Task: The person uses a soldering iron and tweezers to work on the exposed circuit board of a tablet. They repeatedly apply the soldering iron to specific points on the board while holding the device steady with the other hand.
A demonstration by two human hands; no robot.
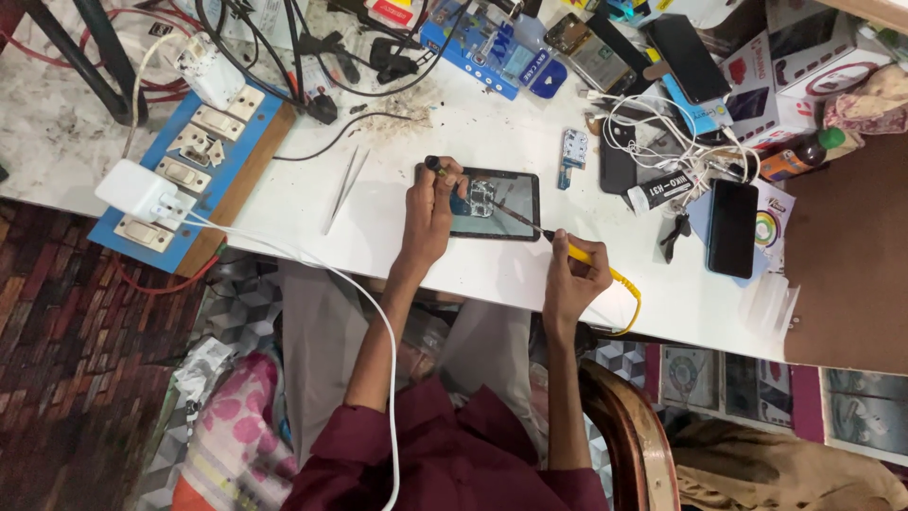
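Head view: tweezers (342, 187) left of opened phone (494, 202); cables (653, 142) right.

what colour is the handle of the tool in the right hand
Yellow, with a yellow cord trailing off it. The head view shows the handle gripped in the right hand.
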